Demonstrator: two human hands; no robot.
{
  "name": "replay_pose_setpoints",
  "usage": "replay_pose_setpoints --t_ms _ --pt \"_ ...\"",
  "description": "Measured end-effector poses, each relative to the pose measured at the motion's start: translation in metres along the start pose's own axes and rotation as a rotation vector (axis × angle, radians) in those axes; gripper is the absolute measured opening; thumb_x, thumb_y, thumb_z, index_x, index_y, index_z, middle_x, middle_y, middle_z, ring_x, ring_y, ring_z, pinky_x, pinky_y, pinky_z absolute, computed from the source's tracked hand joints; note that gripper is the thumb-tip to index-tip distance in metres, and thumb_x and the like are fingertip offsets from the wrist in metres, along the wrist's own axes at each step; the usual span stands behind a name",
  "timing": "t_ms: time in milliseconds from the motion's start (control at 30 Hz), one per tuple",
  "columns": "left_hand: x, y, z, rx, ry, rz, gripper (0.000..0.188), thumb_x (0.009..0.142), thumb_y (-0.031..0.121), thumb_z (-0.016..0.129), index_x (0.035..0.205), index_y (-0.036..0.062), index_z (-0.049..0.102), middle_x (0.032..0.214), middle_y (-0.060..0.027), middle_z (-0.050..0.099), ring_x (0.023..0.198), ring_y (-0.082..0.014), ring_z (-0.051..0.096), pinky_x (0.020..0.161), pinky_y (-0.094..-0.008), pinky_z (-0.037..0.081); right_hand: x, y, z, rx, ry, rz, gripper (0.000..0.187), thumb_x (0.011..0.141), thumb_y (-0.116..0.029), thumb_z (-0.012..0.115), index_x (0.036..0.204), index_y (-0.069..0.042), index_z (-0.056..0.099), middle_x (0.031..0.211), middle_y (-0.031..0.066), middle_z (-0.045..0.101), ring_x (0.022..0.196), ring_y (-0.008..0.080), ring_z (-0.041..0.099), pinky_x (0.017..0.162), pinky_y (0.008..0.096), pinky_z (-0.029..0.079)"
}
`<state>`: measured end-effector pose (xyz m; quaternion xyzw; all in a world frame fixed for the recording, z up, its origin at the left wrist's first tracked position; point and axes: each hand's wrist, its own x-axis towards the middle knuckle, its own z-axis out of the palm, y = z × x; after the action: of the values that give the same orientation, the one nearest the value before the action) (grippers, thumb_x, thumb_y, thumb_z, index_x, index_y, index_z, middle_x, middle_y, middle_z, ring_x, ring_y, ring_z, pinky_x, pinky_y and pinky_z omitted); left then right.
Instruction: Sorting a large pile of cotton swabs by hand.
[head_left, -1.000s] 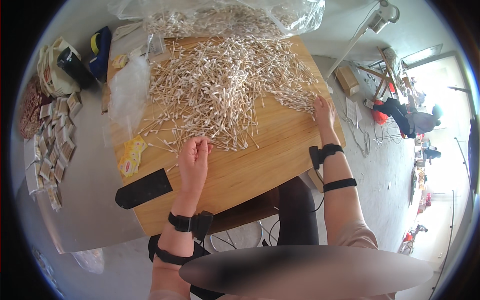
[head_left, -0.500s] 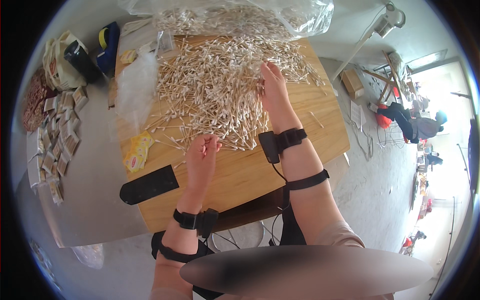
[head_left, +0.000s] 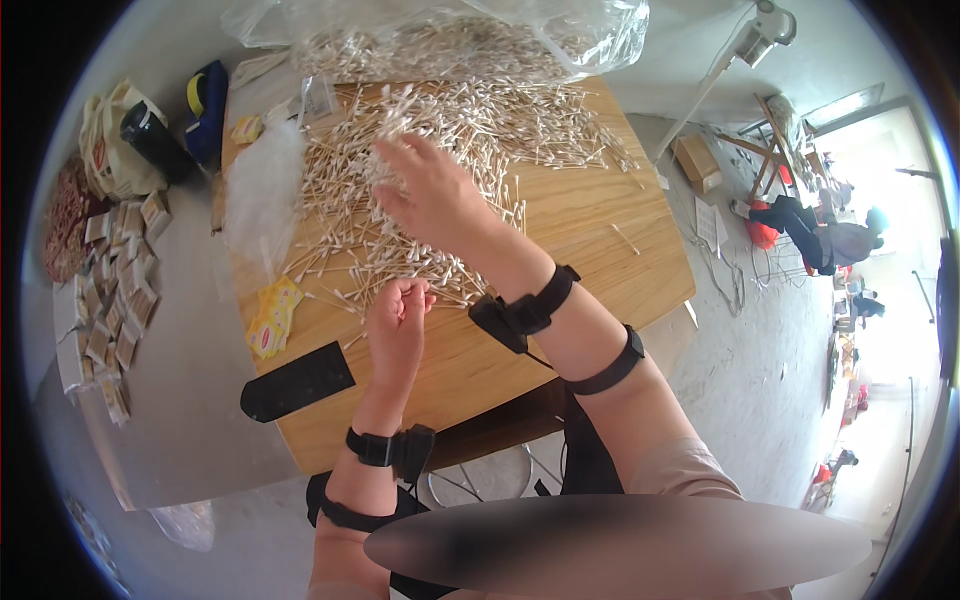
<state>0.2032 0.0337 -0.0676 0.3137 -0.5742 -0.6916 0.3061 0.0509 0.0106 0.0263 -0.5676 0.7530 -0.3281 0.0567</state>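
A wide heap of cotton swabs, with pale wooden sticks and white tips, covers much of the wooden table. Over the heap's left middle is my right hand, its fingers spread and some swabs blurred just beyond the fingertips. My left hand is closed at the heap's near edge, fingers curled in; whatever it may hold is hidden. Left of it lie several yellow-and-white cards and a flat black case. Black straps with small boxes circle both forearms.
A clear plastic bag of swabs stands at the table's far edge. Crumpled plastic film lies left of the heap. Packed swab boxes cover the left side surface, near a dark tumbler. A lamp arm rises at right.
My right hand has swept left across the heap from its right side, and its fingers have spread. My left hand stays closed in nearly the same place.
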Motion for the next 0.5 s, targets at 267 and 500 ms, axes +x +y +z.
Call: replay_pose_setpoints --t_ms 267,500 --pt "-0.002 -0.004 -0.008 0.143 -0.013 0.05 0.009 0.093 0.005 0.052 0.095 -0.0017 0.057 0.085 -0.006 0.061 0.074 -0.01 0.059 0.069 -0.0229 0.051 -0.051 -0.015 -0.007 -0.067 -0.201 -0.304 0.053 0.082 -0.016 0.062 0.132 -0.014 0.045 0.129 0.0191 0.046 0.111 0.0371 0.053 0.086 0.0422 0.05" --pt "-0.005 0.012 0.005 -0.062 0.036 0.018 0.008 0.093 0.004 0.05 0.096 -0.0003 0.057 0.089 -0.0054 0.06 0.075 -0.0096 0.058 0.07 -0.0217 0.05 -0.056 0.032 -0.013 0.032 -0.026 -0.129 0.048 0.084 -0.017 0.061 0.13 -0.013 0.047 0.13 0.019 0.046 0.114 0.037 0.051 0.088 0.0419 0.049"
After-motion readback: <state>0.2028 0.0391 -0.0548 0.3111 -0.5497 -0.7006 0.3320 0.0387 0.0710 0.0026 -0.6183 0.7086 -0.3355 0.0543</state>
